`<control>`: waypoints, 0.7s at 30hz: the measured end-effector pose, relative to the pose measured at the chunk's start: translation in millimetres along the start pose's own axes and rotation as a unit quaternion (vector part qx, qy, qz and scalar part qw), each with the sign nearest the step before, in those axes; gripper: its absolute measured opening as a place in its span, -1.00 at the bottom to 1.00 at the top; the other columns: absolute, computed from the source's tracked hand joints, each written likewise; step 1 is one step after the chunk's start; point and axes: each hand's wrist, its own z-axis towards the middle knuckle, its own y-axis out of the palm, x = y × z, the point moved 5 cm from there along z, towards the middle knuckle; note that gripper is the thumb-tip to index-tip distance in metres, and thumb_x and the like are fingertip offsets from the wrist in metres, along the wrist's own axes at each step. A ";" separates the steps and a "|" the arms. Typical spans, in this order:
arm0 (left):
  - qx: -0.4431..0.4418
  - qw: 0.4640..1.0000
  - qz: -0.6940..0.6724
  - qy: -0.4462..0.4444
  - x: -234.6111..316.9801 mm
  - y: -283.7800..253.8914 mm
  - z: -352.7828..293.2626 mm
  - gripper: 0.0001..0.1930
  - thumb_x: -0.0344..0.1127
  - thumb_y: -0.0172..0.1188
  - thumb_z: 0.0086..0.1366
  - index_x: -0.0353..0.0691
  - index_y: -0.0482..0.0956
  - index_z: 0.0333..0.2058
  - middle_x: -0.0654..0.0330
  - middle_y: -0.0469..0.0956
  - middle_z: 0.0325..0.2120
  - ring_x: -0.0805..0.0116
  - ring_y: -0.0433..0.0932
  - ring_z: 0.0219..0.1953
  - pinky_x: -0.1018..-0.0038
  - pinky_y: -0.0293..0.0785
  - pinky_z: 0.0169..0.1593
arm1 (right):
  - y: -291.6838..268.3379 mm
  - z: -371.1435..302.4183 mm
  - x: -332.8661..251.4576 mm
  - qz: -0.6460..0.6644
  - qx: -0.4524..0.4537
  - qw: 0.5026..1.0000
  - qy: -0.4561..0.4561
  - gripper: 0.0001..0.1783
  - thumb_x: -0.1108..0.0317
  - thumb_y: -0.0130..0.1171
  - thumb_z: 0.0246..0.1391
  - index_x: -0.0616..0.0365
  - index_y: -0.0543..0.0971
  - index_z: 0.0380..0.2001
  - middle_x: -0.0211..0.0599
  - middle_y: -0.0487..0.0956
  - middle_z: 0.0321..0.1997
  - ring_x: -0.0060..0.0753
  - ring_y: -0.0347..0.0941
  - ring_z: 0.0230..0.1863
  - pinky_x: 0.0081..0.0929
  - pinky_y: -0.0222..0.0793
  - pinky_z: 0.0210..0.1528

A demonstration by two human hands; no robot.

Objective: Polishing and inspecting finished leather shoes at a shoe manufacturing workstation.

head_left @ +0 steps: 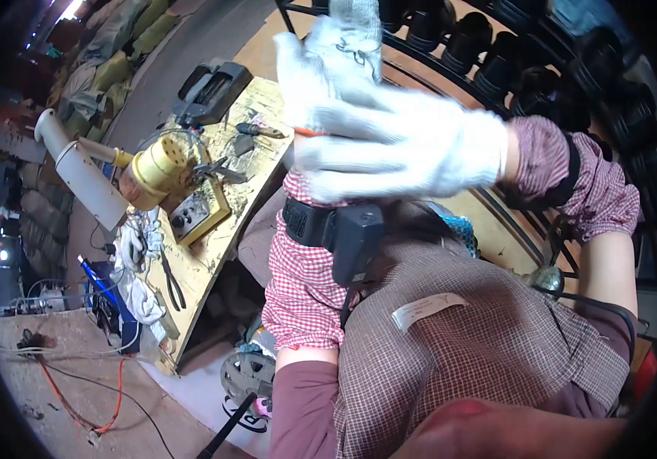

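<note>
White knit gloves cover both hands. My left hand is raised at the top middle, one digit standing out to the left; its lower part is hidden behind my right hand. My right hand reaches in from the right and lies across the left wrist, its fingers stretched out toward the left and blurred. A bit of orange trim shows by the left wrist. No held object is visible in either hand. On the left forearm, over a red-checked sleeve cover, a black strap carries a boxy black device.
Left of my arms stands a wooden bench with a yellow-and-white hot-air tool, a black holder, pliers and rags. At upper right a metal rack holds rows of black boots. Cables trail at lower left.
</note>
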 end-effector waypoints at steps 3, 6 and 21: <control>0.076 0.993 -0.012 0.086 39.3 -2.3 -17.6 -0.30 0.27 -0.26 0.49 -0.29 0.19 0.22 -0.19 0.45 0.08 -0.14 0.47 0.14 -0.11 0.36 0.31 | 9.7 -30.4 -2.3 0.114 -0.027 0.986 0.115 -0.48 0.29 0.37 -0.10 0.08 0.64 0.03 -0.18 0.65 -0.13 -0.02 0.61 -0.08 -0.32 0.57 -0.04; 0.119 0.980 0.016 0.161 58.8 -26.7 -11.4 -0.26 0.22 -0.27 0.49 -0.31 0.12 0.35 -0.17 0.34 0.25 -0.16 0.29 0.33 -0.04 0.26 0.39 | 13.1 -23.5 13.8 0.199 0.121 0.954 0.187 -0.50 0.33 0.34 -0.01 0.24 0.61 0.05 -0.22 0.67 -0.25 -0.18 0.62 -0.34 -0.33 0.55 -0.25; -0.042 0.997 -0.057 0.031 84.0 -57.6 -86.1 -0.50 -0.07 -0.16 0.49 -0.18 0.23 0.30 0.03 0.31 0.27 0.13 0.31 0.29 0.17 0.16 0.38 | 82.0 23.8 -30.6 0.325 0.152 0.883 0.301 -0.19 0.30 0.28 0.08 0.34 0.27 0.37 -0.23 0.56 -0.35 -0.22 0.50 -0.41 -0.29 0.40 -0.29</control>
